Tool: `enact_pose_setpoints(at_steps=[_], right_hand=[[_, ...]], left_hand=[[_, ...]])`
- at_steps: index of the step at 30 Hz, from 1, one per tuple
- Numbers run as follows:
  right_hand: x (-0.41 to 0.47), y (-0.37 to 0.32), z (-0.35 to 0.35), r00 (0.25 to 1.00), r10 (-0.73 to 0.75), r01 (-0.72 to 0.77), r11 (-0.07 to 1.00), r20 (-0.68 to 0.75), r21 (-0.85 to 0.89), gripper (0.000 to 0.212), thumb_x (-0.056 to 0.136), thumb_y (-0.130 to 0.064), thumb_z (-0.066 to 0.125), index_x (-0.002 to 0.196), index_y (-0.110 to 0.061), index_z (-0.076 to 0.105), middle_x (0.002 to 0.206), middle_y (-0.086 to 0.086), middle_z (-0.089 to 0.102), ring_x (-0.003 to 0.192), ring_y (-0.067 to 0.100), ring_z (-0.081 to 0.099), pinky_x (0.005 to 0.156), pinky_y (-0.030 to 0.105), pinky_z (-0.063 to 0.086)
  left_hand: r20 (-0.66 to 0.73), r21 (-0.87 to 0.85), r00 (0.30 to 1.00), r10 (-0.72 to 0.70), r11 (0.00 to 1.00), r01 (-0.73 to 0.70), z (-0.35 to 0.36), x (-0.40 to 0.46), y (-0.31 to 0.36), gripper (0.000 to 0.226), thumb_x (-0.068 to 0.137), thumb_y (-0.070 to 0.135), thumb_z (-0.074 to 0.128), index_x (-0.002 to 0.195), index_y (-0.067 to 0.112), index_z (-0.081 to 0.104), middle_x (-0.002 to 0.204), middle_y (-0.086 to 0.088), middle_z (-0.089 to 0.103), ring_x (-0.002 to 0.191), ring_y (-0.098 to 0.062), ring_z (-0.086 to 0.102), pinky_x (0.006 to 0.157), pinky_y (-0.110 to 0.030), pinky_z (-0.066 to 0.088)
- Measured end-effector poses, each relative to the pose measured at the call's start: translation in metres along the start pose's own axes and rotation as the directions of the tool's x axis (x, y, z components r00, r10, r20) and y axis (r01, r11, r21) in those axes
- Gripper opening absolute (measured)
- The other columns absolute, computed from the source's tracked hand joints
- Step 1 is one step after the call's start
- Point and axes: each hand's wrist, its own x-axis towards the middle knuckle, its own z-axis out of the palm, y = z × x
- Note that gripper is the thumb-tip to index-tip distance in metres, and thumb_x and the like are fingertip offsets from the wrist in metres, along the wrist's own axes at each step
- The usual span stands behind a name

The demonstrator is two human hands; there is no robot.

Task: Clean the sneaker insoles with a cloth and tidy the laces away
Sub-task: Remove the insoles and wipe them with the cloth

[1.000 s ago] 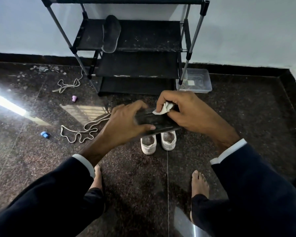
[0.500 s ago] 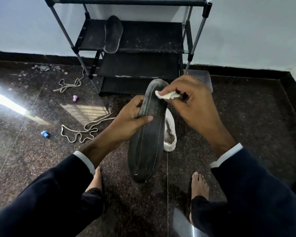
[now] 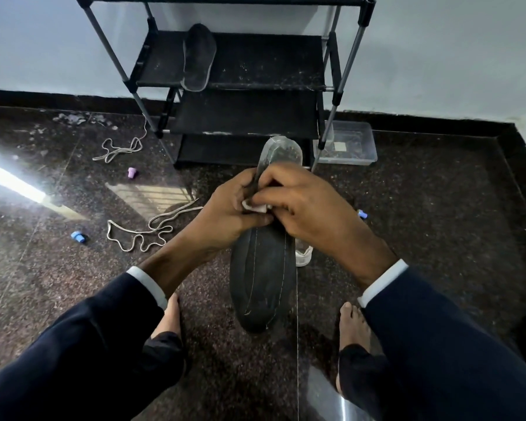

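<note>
I hold a black insole (image 3: 263, 275) lengthwise in front of me, one end pointing away toward the rack. My left hand (image 3: 225, 215) grips its left edge near the middle. My right hand (image 3: 308, 205) pinches a small white cloth (image 3: 255, 206) against the insole's surface. A second dark insole (image 3: 198, 57) lies on the rack's upper shelf. One white sneaker (image 3: 303, 256) peeks out below my right hand; the rest is hidden. Two pale laces lie on the floor, one lace (image 3: 143, 230) near my left wrist, the other lace (image 3: 119, 148) by the rack's leg.
A black shoe rack (image 3: 240, 117) stands against the wall. A clear plastic box (image 3: 349, 142) sits on the floor to its right. Small purple (image 3: 131, 172) and blue (image 3: 79, 237) bits lie on the dark stone floor, another blue bit (image 3: 362, 213) beside my right hand. My bare feet flank the insole.
The insole turned from crosswise to lengthwise. My right hand has slid the cloth down from the far tip toward the middle, close to my left hand.
</note>
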Motion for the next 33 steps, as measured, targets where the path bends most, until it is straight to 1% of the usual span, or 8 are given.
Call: enact_pose_setpoints(at_steps=[4, 6, 10, 12, 15, 21, 28, 33], right_hand=[[-0.003, 0.014, -0.012, 0.967, 0.092, -0.111, 0.992, -0.237, -0.066, 0.02, 0.094, -0.009, 0.06, 0.103, -0.007, 0.078, 0.1, 0.008, 0.063, 0.096, 0.02, 0.058, 0.079, 0.024, 0.05], [-0.004, 0.02, -0.013, 0.946, 0.142, -0.161, 0.986, -0.293, -0.04, 0.02, 0.09, 0.001, 0.066, 0.104, -0.007, 0.078, 0.099, 0.008, 0.064, 0.094, 0.021, 0.06, 0.081, 0.026, 0.051], [-0.004, 0.016, -0.006, 0.988, 0.056, -0.051, 0.998, -0.145, 0.039, 0.025, 0.085, 0.005, 0.067, 0.102, -0.009, 0.079, 0.099, 0.006, 0.064, 0.097, 0.019, 0.06, 0.083, 0.022, 0.048], [-0.003, 0.01, -0.002, 1.0, -0.019, 0.02, 0.999, -0.02, 0.047, 0.022, 0.086, 0.003, 0.068, 0.1, -0.01, 0.079, 0.1, 0.007, 0.064, 0.098, 0.02, 0.059, 0.081, 0.031, 0.053], [-0.002, 0.011, -0.002, 0.999, -0.04, 0.04, 0.999, 0.004, -0.011, 0.019, 0.09, -0.002, 0.066, 0.099, -0.012, 0.079, 0.102, 0.007, 0.062, 0.099, 0.021, 0.057, 0.075, 0.039, 0.054], [-0.005, 0.018, -0.008, 0.976, 0.092, -0.101, 0.994, -0.196, -0.037, 0.02, 0.09, 0.004, 0.066, 0.097, -0.01, 0.079, 0.103, 0.007, 0.064, 0.095, 0.023, 0.061, 0.076, 0.037, 0.054], [-0.002, -0.001, 0.0, 0.992, -0.057, 0.053, 0.998, 0.116, 0.043, 0.017, 0.089, -0.011, 0.063, 0.099, -0.008, 0.076, 0.111, 0.007, 0.061, 0.107, 0.021, 0.056, 0.094, 0.034, 0.048], [-0.001, 0.008, -0.004, 0.999, 0.024, -0.024, 1.0, 0.042, 0.015, 0.019, 0.094, -0.021, 0.064, 0.101, -0.009, 0.077, 0.108, 0.004, 0.063, 0.105, 0.018, 0.057, 0.091, 0.031, 0.048]], left_hand=[[0.071, -0.04, 0.995, -0.063, 0.997, 0.066, 0.003, -0.002, -0.001, 0.054, 0.081, -0.023, 0.065, 0.13, -0.009, 0.046, 0.105, -0.018, 0.062, 0.095, -0.021, 0.065, 0.085, -0.031, 0.057], [0.103, -0.032, 0.991, -0.08, 0.996, 0.084, 0.005, -0.003, 0.0, 0.055, 0.082, -0.022, 0.065, 0.131, -0.007, 0.047, 0.104, -0.022, 0.062, 0.094, -0.025, 0.064, 0.085, -0.034, 0.057], [0.044, -0.034, 0.992, -0.117, 0.992, 0.119, 0.001, -0.004, 0.001, 0.053, 0.076, -0.011, 0.074, 0.124, -0.005, 0.052, 0.107, -0.029, 0.063, 0.098, -0.03, 0.064, 0.089, -0.046, 0.056], [0.007, -0.008, 0.993, -0.117, 0.993, 0.117, -0.002, -0.003, 0.001, 0.054, 0.071, -0.004, 0.074, 0.121, -0.005, 0.054, 0.11, -0.032, 0.062, 0.102, -0.031, 0.063, 0.096, -0.057, 0.051], [0.041, -0.024, 0.991, -0.125, 0.992, 0.126, -0.003, -0.003, 0.003, 0.054, 0.072, -0.007, 0.072, 0.123, 0.001, 0.055, 0.111, -0.021, 0.063, 0.106, -0.028, 0.063, 0.096, -0.047, 0.053], [0.123, 0.004, 0.982, -0.143, 0.99, 0.144, -0.001, -0.004, 0.004, 0.056, 0.082, -0.021, 0.066, 0.131, 0.0, 0.052, 0.112, -0.02, 0.067, 0.101, -0.026, 0.067, 0.088, -0.035, 0.058], [0.021, 0.037, 0.995, -0.102, 0.994, 0.101, -0.003, -0.003, 0.005, 0.047, 0.066, -0.011, 0.063, 0.108, 0.009, 0.06, 0.096, -0.007, 0.066, 0.094, -0.019, 0.064, 0.081, -0.028, 0.052], [0.045, -0.005, 0.992, -0.115, 0.993, 0.116, -0.006, -0.003, 0.004, 0.053, 0.079, -0.02, 0.068, 0.126, -0.001, 0.054, 0.104, -0.016, 0.065, 0.098, -0.025, 0.063, 0.085, -0.032, 0.054]])
